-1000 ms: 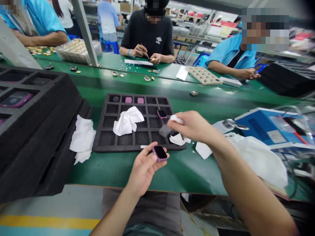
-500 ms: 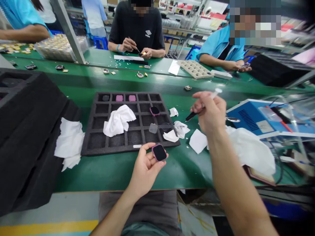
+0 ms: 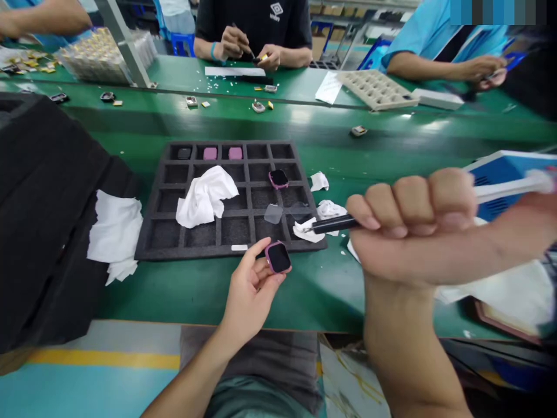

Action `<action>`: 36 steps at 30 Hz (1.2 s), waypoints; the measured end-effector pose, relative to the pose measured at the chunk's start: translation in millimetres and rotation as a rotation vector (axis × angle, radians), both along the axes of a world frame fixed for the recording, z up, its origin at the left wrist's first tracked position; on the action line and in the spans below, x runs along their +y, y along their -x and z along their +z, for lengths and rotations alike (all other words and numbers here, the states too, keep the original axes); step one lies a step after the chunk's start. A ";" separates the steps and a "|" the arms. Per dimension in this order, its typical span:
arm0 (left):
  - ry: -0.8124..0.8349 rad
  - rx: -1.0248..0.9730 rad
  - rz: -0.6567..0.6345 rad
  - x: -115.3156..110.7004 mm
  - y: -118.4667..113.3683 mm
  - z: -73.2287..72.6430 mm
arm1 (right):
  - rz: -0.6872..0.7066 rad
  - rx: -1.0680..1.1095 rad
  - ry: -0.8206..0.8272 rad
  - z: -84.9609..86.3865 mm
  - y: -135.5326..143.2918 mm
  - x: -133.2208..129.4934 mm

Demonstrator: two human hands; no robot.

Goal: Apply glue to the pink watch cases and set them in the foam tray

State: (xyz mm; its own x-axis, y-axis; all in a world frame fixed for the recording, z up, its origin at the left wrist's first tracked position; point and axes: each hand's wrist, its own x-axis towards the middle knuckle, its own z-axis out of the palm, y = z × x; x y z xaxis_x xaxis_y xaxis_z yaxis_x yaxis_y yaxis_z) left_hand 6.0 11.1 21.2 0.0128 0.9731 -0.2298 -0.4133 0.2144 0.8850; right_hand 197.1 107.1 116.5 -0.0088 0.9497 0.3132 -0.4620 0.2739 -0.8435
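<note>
My left hand (image 3: 250, 290) is closed on a smartwatch case (image 3: 278, 257), pinching its edges. The case has a purple-pink frame and a dark screen facing up, just in front of the foam tray (image 3: 183, 253). Close to the camera, my right hand (image 3: 426, 226) makes a fist around a syringe (image 3: 335, 224) with a black barrel, a thin metal tip pointing left and a white plunger. My thumb lies against the plunger's end. Another pink-framed watch (image 3: 278, 179) sits in the tray, with pink pieces (image 3: 235, 153) in its back row.
White cloth (image 3: 206, 197) lies on the tray, and another (image 3: 115, 229) is left of it. Clear square films (image 3: 274, 213) rest at its right. Black foam trays (image 3: 52, 220) stand at left, a blue machine (image 3: 505, 165) at right. Co-workers' hands (image 3: 235, 43) work across the bench.
My right hand has risen closer to the camera and turned, the syringe swinging to point left. My left hand still holds the watch, almost unmoved. The view has tilted down.
</note>
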 end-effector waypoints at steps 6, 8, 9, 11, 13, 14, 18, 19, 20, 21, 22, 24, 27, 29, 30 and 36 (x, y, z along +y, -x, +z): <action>0.035 0.012 -0.034 -0.4 -1.1 0.2 | 0.287 0.062 -0.055 -30.9 11.7 -0.4; 0.045 0.009 -0.035 -0.3 -1.5 1.3 | 0.251 0.070 0.006 -30.1 13.3 -4.4; 0.046 0.005 -0.037 0.0 -1.7 2.0 | 0.227 0.072 0.045 -28.6 14.1 -6.5; 0.044 -0.004 -0.043 0.9 -1.9 3.1 | 0.199 0.075 0.105 -25.7 15.7 -9.7; 0.041 -0.014 -0.050 1.8 -2.0 3.8 | 0.204 0.075 0.113 -24.3 17.4 -10.9; 0.040 -0.018 -0.054 2.2 -2.0 4.0 | 0.203 0.068 0.113 -24.1 18.5 -10.8; 0.042 -0.019 -0.067 2.9 -1.4 4.5 | 0.128 0.007 0.118 -23.9 24.7 -9.5; 0.042 -0.019 -0.068 2.8 -1.3 4.5 | 0.102 -0.006 0.113 -23.9 25.9 -9.3; 0.043 -0.020 -0.069 2.7 -1.1 4.6 | 0.084 -0.013 0.105 -24.1 26.5 -9.3; 0.044 -0.021 -0.070 2.6 -1.0 4.6 | 0.081 -0.017 0.100 -24.5 26.3 -9.4; 0.045 -0.023 -0.071 2.4 -1.0 4.6 | 0.092 -0.018 0.097 -25.2 25.4 -9.5; 0.048 -0.029 -0.072 2.2 -1.1 4.7 | 0.142 -0.015 0.096 -27.4 21.8 -9.3; 0.049 -0.036 -0.071 2.0 -1.3 4.9 | 0.190 -0.025 0.082 -31.8 15.2 -8.3; 0.053 -0.038 -0.073 1.9 -1.1 5.0 | 0.206 -0.023 0.066 -34.6 12.2 -7.5; 0.055 -0.036 -0.073 1.8 -0.9 5.0 | 0.215 -0.014 0.067 -35.6 11.2 -7.2; 0.060 -0.027 -0.069 1.5 -0.3 4.5 | 0.229 0.026 0.098 -36.7 10.1 -7.7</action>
